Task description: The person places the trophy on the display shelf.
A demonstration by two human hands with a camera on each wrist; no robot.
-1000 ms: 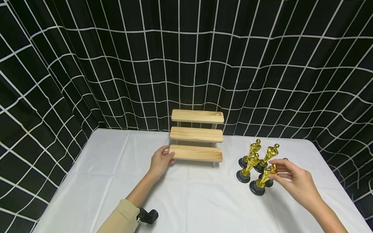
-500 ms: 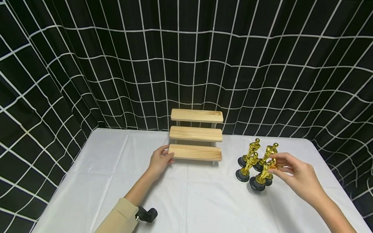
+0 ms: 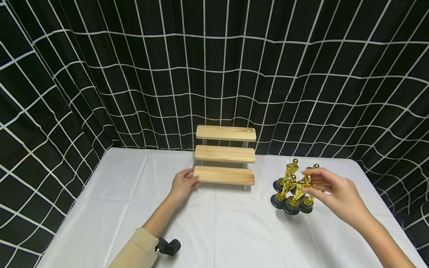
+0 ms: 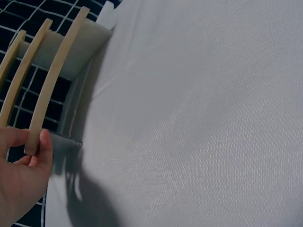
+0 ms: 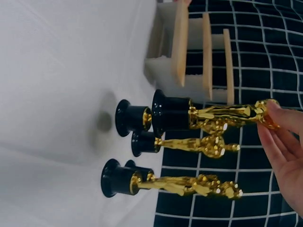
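Note:
My left hand (image 3: 181, 188) holds the left end of the lowest board (image 3: 223, 175) of a three-step wooden display stand, thumb on one face and fingers on the other, as the left wrist view shows on the board (image 4: 56, 71). At the right, my right hand (image 3: 342, 190) pinches a gold trophy statuette (image 5: 227, 113) by its head and shoulders between thumb and fingers. Its round black base (image 5: 170, 113) is off the cloth, with a shadow beneath. Several like statuettes (image 3: 291, 172) stand close behind and beside it, partly hidden by it and the hand.
The stand's middle board (image 3: 224, 154) and top board (image 3: 226, 133) rise in steps behind the lowest one. A white cloth (image 3: 234, 227) covers the table. Black curtain with white grid lines (image 3: 221, 74) hangs behind and at the sides. A black device (image 3: 169, 247) sits at the left wrist.
My right hand has lifted the statuette off the table and carried it slightly up and left, in front of the others. The left hand keeps its hold on the board.

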